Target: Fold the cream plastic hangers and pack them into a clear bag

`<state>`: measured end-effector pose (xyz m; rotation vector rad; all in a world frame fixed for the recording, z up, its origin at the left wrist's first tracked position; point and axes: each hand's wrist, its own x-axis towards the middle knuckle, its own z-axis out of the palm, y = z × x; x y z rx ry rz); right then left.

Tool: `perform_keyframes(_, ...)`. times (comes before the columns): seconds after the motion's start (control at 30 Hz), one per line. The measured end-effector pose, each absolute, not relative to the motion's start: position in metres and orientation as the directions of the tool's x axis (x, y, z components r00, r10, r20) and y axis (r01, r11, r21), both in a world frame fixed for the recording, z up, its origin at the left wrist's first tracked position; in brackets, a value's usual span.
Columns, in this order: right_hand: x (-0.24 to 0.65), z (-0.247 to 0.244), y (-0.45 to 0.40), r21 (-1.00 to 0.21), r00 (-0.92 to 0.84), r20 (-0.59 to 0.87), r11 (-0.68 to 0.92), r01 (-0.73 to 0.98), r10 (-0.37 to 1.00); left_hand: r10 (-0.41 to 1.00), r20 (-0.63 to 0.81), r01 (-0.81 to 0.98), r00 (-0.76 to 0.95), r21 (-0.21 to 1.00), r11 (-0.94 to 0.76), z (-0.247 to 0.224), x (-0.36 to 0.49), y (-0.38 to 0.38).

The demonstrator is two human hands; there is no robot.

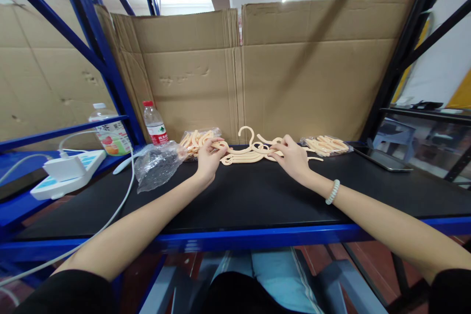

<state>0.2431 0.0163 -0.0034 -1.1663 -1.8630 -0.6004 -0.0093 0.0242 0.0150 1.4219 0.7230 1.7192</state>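
Note:
Several cream plastic hangers point(243, 157) lie together on the black tabletop in front of me, one hook standing up at the back. My left hand point(208, 161) is closed, its thumb and fingers pinching the left end of a hanger. My right hand point(292, 159) pinches the hangers from the right, its fingertips near their hooks and arms. The fingers partly cover the spots where they grip. Just behind my left hand sits a clear bag of hangers point(196, 138). Beyond my right hand lies another bagged bundle of hangers point(328, 145).
A crumpled clear plastic bag point(158, 167) lies left of my left hand. Behind it stand a red-capped bottle point(154, 125) and a larger labelled bottle point(110, 135). A white power strip point(69, 174) with cables is at far left. A dark tablet point(382, 158) lies right; cardboard point(316, 73) walls the back.

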Motion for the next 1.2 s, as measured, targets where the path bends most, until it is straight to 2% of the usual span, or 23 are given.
perform_keyframes(0.13,0.245,-0.006,0.02,-0.134,-0.152,0.834,0.462,0.877,0.531,0.848,0.521,-0.238,-0.095,0.816,-0.528,0.016,-0.009,0.022)
perform_keyframes(0.47,0.249,-0.003,0.026,-0.281,-0.041,0.905,0.666,0.691,0.424,0.887,0.454,-0.255,-0.081,0.851,-0.459,0.014,-0.006,0.02)
perform_keyframes(0.6,0.25,-0.001,0.029,-0.302,-0.116,0.881,0.733,0.609,0.459,0.904,0.419,-0.265,-0.083,0.865,-0.425,0.012,-0.008,0.023)
perform_keyframes(0.8,0.249,0.001,0.027,-0.338,-0.137,0.855,0.738,0.584,0.499,0.908,0.404,-0.281,-0.11,0.864,-0.418,0.013,-0.009,0.024)
perform_keyframes(1.0,0.246,-0.001,0.024,-0.29,-0.28,0.808,0.764,0.576,0.518,0.906,0.4,-0.278,-0.137,0.863,-0.422,0.015,-0.01,0.024)
perform_keyframes(1.2,0.248,-0.005,0.029,-0.353,-0.338,0.754,0.782,0.514,0.563,0.91,0.388,-0.231,-0.143,0.881,-0.412,0.015,-0.01,0.022)
